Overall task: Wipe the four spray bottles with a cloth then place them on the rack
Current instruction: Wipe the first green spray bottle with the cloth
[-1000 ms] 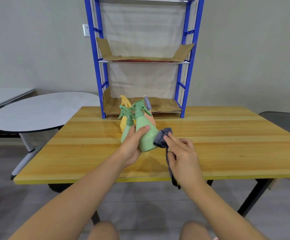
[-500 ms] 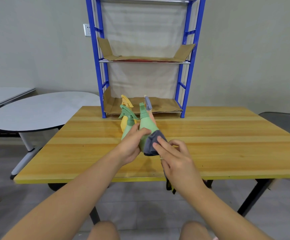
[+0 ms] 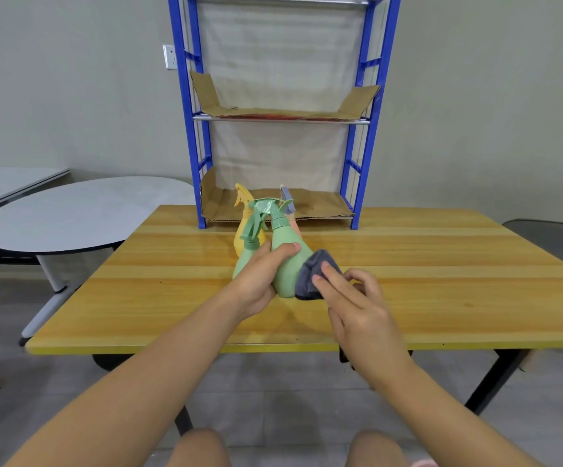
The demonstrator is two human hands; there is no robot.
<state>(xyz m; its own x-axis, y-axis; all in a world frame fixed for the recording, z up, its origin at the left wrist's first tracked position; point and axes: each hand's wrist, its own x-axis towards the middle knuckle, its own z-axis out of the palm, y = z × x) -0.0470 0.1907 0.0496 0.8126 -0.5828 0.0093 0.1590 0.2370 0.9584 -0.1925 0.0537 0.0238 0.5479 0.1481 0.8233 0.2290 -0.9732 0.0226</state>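
Observation:
My left hand (image 3: pixel 259 281) grips a light green spray bottle (image 3: pixel 285 261), tilted above the wooden table (image 3: pixel 441 281). My right hand (image 3: pixel 350 301) presses a grey cloth (image 3: pixel 310 279) against the bottle's lower right side, and part of the cloth hangs below my wrist. Behind it stand a second green bottle (image 3: pixel 249 241), a yellow bottle (image 3: pixel 243 214) and a pink bottle with a purple head (image 3: pixel 288 202), mostly hidden. The blue rack (image 3: pixel 354 156) stands at the table's far edge, its shelves lined with cardboard.
A round grey table (image 3: pixel 71 214) stands to the left, with another grey tabletop (image 3: pixel 4 183) beyond it. A dark chair edge (image 3: pixel 549 230) shows at the right. A wall socket (image 3: pixel 170 56) is left of the rack.
The held green bottle has turned in my left hand, its trigger head swinging round. My right hand with the cloth slid along the bottle's lower side.

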